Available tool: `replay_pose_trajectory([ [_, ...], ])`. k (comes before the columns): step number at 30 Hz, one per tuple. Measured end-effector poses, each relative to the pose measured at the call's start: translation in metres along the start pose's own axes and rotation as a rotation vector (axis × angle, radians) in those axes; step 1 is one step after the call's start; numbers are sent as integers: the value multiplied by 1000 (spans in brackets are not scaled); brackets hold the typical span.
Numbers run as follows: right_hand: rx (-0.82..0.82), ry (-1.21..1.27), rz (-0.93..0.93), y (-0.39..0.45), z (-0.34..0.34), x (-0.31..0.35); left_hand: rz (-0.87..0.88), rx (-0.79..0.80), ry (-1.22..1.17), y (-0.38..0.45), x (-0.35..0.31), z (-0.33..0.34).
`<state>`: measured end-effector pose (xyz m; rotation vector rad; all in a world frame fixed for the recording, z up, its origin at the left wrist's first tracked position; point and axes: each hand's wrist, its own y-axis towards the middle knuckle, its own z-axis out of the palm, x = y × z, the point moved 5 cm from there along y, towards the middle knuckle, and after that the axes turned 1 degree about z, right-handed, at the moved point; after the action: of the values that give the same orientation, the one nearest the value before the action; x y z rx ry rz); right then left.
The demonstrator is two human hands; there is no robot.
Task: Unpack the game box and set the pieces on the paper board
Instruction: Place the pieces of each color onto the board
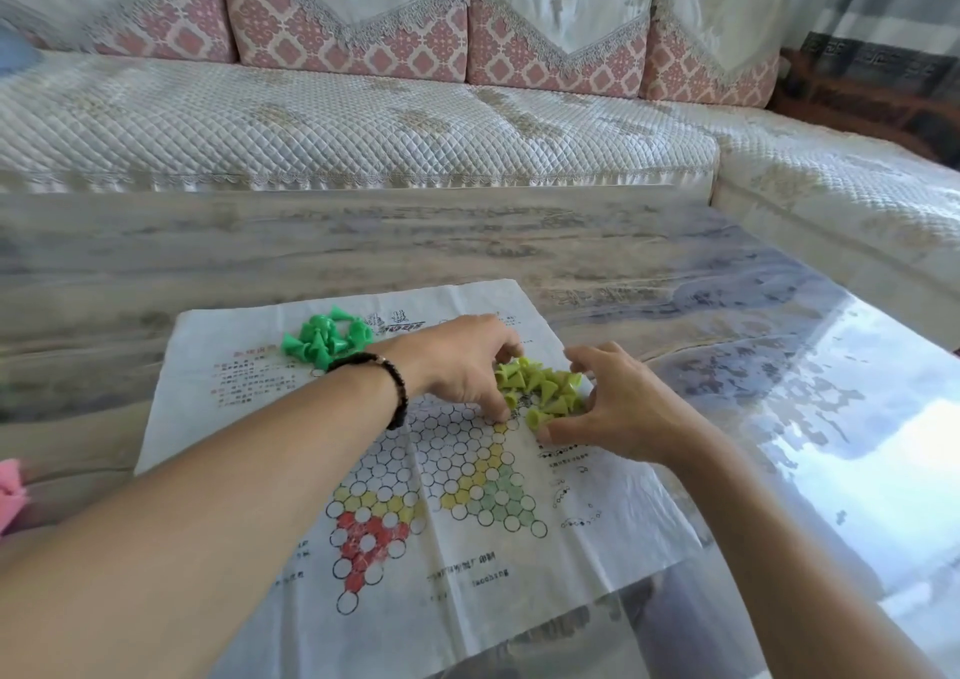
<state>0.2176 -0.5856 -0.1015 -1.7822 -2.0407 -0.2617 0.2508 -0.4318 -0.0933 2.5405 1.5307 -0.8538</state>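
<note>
While the paper board (415,476) lies flat on the bench (363,242), the left hand (462,361) and right hand (618,408) cup the yellow-green pieces (540,387) with curled fingers, touching them. At 10 o'clock from this heap lie the green pieces (327,338).

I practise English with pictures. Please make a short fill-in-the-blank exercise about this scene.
1. The paper board lies on the ____.
2. Both hands gather the ____-green pieces.
3. The left hand wears a dark ____ at its wrist.
4. The bright green pieces lie to the ____ of the left hand.

Missing: table; yellow; bracelet; left
</note>
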Motion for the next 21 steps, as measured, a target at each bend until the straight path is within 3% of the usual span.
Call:
replay_pose_trajectory([
  [21, -146, -102, -37, -25, -9, 21, 40, -120, 93, -41, -2, -3],
])
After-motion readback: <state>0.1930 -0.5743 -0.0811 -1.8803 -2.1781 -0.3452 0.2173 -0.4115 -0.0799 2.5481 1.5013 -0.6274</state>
